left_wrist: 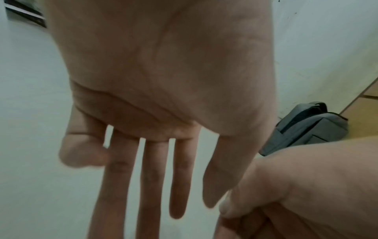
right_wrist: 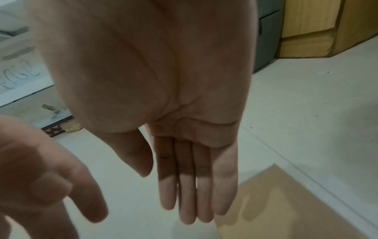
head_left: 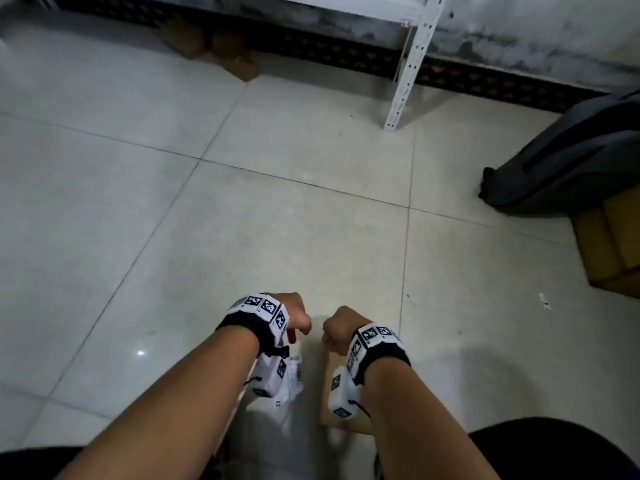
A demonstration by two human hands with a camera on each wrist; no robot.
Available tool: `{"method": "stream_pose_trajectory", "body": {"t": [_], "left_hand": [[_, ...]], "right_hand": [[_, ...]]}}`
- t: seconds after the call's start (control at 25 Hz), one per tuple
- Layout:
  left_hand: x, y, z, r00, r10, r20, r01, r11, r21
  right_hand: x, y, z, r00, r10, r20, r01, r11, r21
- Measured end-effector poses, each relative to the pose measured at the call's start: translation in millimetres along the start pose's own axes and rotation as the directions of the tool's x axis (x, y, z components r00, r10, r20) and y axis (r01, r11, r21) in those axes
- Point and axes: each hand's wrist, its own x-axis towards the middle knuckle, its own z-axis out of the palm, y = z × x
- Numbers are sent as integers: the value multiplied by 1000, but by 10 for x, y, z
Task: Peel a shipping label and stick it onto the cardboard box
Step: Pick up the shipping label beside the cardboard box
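Low in the head view, my two hands hang close together over the tiled floor, wrists bent down. My left hand (head_left: 294, 317) has straight, spread fingers (left_wrist: 153, 177) and holds nothing. My right hand (head_left: 337, 327) is also empty, its fingers (right_wrist: 194, 186) straight and together. A white label sheet (head_left: 293, 374) with printed barcodes lies under the left wrist, partly hidden by it. The flat brown cardboard box (head_left: 325, 382) lies under the right wrist, and one corner of the cardboard box (right_wrist: 286, 202) shows below the right fingers. Neither hand touches either.
A grey bag (head_left: 571, 157) lies at the right on top of a larger cardboard carton (head_left: 613, 251). A white perforated shelf leg (head_left: 412, 64) stands at the back, near the wall. Brown parcels (head_left: 207, 46) sit under the shelf. Pale floor tiles (head_left: 242, 220) stretch ahead.
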Motion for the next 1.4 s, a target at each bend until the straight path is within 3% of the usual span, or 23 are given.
{"method": "stream_pose_trajectory", "body": {"t": [0.2, 0.32, 0.6, 0.8, 0.96, 1.08, 1.16, 1.24, 1.36, 1.4], "left_hand": [[-1, -235, 461, 998, 59, -22, -60, 998, -8], [83, -416, 737, 998, 37, -57, -34, 999, 37], [513, -876, 1190, 978, 48, -201, -68, 993, -94], [843, -1186, 1238, 930, 94, -354, -161, 973, -165], [1130, -1204, 1164, 860, 224, -458, -272, 962, -39], [1390, -1314, 1264, 914, 178, -364, -215, 975, -64], [1479, -1354, 1364, 938, 173, -299, -215, 970, -115], [1544, -1409, 1447, 942, 150, -300, -233, 937, -262], [1564, -1509, 1537, 931, 108, -349, -254, 878, -406], [1552, -1532, 1552, 921, 92, -378, -266, 857, -441]], "right_hand": [[-112, 90, 346, 1000, -3, 26, 4, 999, -32], [-80, 190, 557, 1000, -14, 28, 13, 999, 36], [259, 303, 907, 1000, -10, -29, 6, 988, -152], [501, 418, 1087, 997, 9, -81, -15, 997, -69], [658, 466, 1151, 992, 73, -105, -74, 997, -6], [770, 516, 1201, 989, 93, -114, -83, 992, 90], [751, 505, 1233, 995, 35, -91, -36, 999, -14], [840, 559, 1283, 997, 18, -76, -21, 999, -44], [894, 636, 1368, 993, 103, -51, -95, 986, 139], [884, 651, 1388, 997, 71, -26, -67, 987, 146]]}}
